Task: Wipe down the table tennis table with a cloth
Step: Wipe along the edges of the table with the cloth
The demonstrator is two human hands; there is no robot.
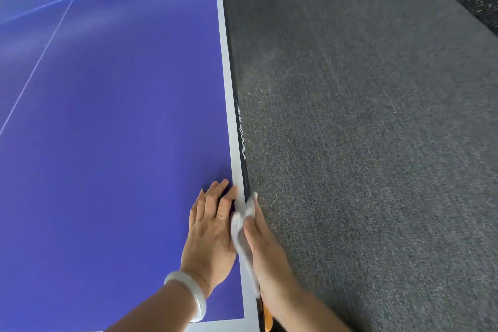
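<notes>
Two grips meet at the right edge of the tabletop (107, 129): left grip (210, 232) flat and open, right grip (265, 245) pinching the cloth (238, 226) over that edge, which runs straight ahead

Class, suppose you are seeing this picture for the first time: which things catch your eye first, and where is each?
The blue table tennis table fills the left side, grey carpet the right. Low at the table's right edge, the right hand holds a white cloth against the rim, while the left hand, a pale bangle on its wrist, lies flat on the blue beside it.
</notes>
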